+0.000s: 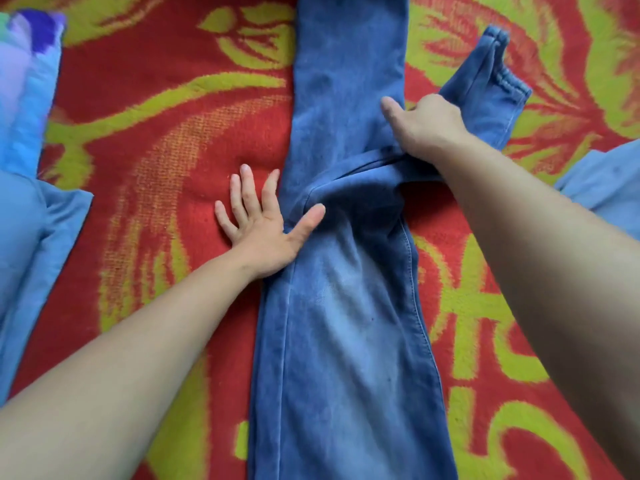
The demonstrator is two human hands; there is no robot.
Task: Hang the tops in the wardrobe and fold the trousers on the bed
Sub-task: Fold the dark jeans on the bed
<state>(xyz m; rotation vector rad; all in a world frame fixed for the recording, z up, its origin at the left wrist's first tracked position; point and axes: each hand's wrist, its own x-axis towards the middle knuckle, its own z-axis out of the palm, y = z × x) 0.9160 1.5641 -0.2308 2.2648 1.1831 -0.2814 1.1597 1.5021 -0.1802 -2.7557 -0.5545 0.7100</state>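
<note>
One pair of blue jeans (346,306) lies lengthwise from 12 to 6 o'clock down the middle of the bed's red and yellow-green blanket (156,168), with a hemmed end doubled out toward 2 o'clock. The right hand (426,123) grips that doubled denim, fingers curled into it. The left hand (258,230) lies flat, fingers spread wide, at the jeans' 9 o'clock edge, thumb on the denim. Bare blanket shows on both sides. Light blue fabric (31,237) bunches at 9 o'clock, and another blue cloth (606,181) lies at 3 o'clock.
</note>
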